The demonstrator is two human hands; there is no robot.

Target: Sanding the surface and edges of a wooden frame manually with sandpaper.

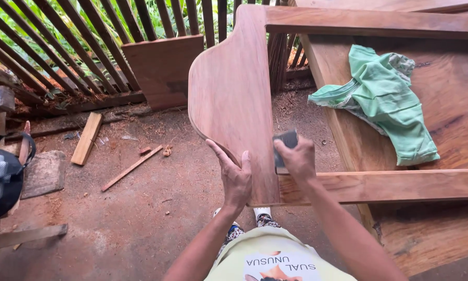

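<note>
While both hands work on it, a smooth reddish-brown curved wooden panel (231,93) stands upright at the end of a wooden bed frame (390,184).

One left hand (235,179) grips the panel's lower edge, fingers curled around it. One right hand (298,158) closes its fingers on one small dark sanding block (286,141) pressed against the panel. One crumpled green cloth (387,101) lies on the frame's boards. Two loose wood strips (87,138) lie on the dirt floor (140,218).
</note>
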